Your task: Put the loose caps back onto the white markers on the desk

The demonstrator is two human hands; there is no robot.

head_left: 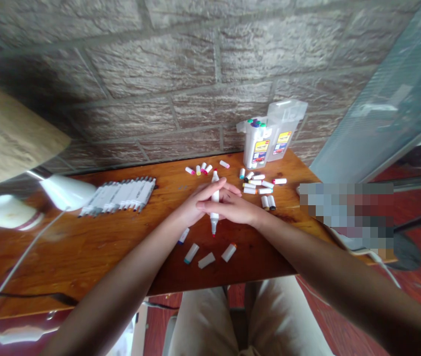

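Note:
A white marker [214,198] stands upright between my hands, its grey lower end carrying a bare red nib that points at me. My left hand [194,201] and my right hand [238,208] are closed together around its barrel, thumbs crossing over it and some fingers overlapping behind. Just in front of the hands lie several loose marker caps, among them a teal-ended cap [191,253], a white cap [206,260] and an orange-ended cap [229,252]. A blue-ended cap [183,236] is partly beside my left wrist.
A row of capless-looking markers [119,195] lies at left, beside a white lamp [65,190]. More caps [258,183] are scattered at right and a few pink-ended caps [206,169] behind. A clear marker case [257,146] stands against the brick wall [181,64].

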